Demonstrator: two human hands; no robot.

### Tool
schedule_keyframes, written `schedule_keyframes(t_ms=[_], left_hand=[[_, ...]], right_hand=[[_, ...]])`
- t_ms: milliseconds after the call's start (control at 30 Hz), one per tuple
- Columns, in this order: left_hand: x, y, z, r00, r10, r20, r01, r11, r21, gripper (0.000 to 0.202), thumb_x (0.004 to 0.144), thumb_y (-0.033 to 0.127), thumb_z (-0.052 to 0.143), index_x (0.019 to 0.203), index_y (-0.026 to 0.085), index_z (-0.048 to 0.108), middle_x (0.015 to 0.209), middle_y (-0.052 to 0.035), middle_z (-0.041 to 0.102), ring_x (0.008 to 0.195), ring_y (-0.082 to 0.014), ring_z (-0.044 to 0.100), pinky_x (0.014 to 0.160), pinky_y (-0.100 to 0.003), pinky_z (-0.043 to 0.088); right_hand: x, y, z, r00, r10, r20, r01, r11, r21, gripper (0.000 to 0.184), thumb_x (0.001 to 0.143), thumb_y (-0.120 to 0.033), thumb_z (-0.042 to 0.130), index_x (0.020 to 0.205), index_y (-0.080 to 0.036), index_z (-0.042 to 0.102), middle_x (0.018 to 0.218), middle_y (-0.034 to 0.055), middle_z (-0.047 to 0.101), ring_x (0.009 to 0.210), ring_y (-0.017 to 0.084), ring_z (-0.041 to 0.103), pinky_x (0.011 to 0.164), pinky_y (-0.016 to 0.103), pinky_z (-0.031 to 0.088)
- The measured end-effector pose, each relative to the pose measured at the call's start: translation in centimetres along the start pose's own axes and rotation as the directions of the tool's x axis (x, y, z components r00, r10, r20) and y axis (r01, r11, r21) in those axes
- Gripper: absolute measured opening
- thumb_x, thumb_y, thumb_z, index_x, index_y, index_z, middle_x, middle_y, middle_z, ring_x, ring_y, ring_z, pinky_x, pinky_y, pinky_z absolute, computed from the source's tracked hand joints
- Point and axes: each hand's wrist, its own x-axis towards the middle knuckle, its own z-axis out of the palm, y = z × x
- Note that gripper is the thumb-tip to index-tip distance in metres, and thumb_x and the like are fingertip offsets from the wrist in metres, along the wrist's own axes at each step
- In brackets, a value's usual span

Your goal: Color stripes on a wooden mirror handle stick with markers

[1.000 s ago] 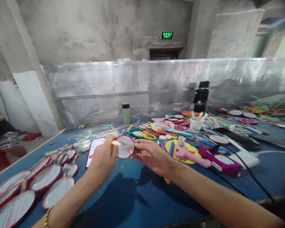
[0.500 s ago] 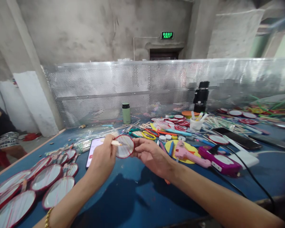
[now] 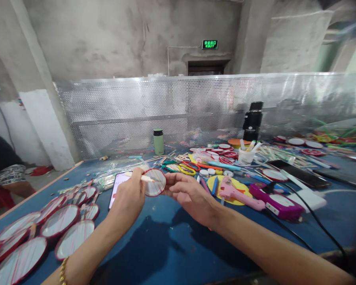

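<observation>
Left hand point(image 3: 129, 196) raised w/ forearm slanting in from near left, fingers pinched on a stick point(image 3: 142, 177) laid across a round red-rimmed disc point(image 3: 154, 183). Right hand point(image 3: 190, 194) reaches in from near right, palm partly up, fingertips clamped on disc's right edge. Disc is held tilted above blue table point(image 3: 172, 245), just right of a phone point(image 3: 116, 187).

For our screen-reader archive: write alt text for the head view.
Two bare hands hold a red-rimmed white disc above a cluttered blue table: the left hand pinches a pale stick against it, the right hand steadies its edge. Finished discs lie left.
</observation>
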Motion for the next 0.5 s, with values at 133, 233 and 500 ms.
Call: schedule_keyframes(t_ms=[133, 233, 500], left_hand=[[0.02, 0.08, -0.14, 1.0, 0.002, 0.001, -0.002, 1.0, -0.009, 0.019, 0.094, 0.02, 0.032, 0.096, 0.019, 0.051, 0.069, -0.0047, 0.064, 0.065, -0.0243, 0.064, 0.056, -0.028, 0.035], [0.01, 0.28, -0.29, 1.0, 0.002, 0.0, -0.002, 1.0, -0.016, 0.02, 0.094, 0.02, 0.032, 0.098, 0.019, 0.051, 0.071, -0.0057, 0.065, 0.067, -0.025, 0.065, 0.057, -0.028, 0.036], [-0.22, 0.5, -0.28, 1.0, 0.012, -0.021, -0.013, 0.999, -0.037, 0.02, 0.093, 0.021, 0.032, 0.099, 0.02, 0.051, 0.071, -0.0049, 0.065, 0.065, -0.0238, 0.064, 0.057, -0.028, 0.037]], right_hand=[[0.02, -0.11, -0.14, 1.0, 0.02, 0.021, -0.022, 0.997, 0.078, 0.029, 0.056, -0.01, 0.065, 0.084, -0.016, 0.065, 0.087, 0.0045, 0.07, 0.086, 0.018, 0.064, 0.096, 0.037, 0.044], [0.06, -0.06, -0.34, 1.0, -0.007, 0.021, 0.005, 0.995, 0.104, 0.023, 0.058, -0.009, 0.064, 0.08, -0.016, 0.065, 0.089, 0.0041, 0.068, 0.088, 0.018, 0.062, 0.097, 0.036, 0.044], [0.46, 0.6, -0.77, 0.997, -0.069, -0.038, 0.072, 0.995, 0.067, 0.027, 0.057, -0.013, 0.064, 0.083, -0.017, 0.068, 0.095, 0.0053, 0.068, 0.09, 0.018, 0.061, 0.093, 0.036, 0.046]])
